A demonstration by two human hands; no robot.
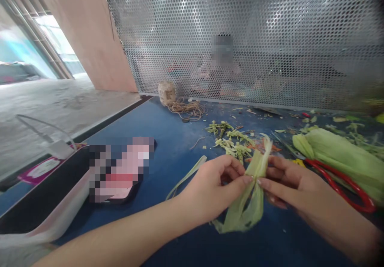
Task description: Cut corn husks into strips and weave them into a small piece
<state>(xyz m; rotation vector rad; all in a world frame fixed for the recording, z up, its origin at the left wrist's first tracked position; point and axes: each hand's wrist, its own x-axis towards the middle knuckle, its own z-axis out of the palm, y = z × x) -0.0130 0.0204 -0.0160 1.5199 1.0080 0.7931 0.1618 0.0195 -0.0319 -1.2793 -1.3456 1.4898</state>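
Observation:
A pale green husk leaf (250, 203) is pinched between both hands above the blue table (168, 147). My left hand (214, 187) grips it from the left with thumb and fingers closed. Pressing on the same leaf from the right, my right hand (288, 183) has its fingers closed too. The leaf's top sticks up between the fingertips, and its lower end droops toward the table. A thin strip of leaf (187, 175) trails out to the left behind my left hand.
Red-handled scissors (339, 185) lie right of my right hand, beside a stack of green husks (345, 155). Cut leaf scraps (232, 139) sit beyond the hands. Twine with a spool (180, 105) lies by the perforated metal screen (240, 39). A person is behind it.

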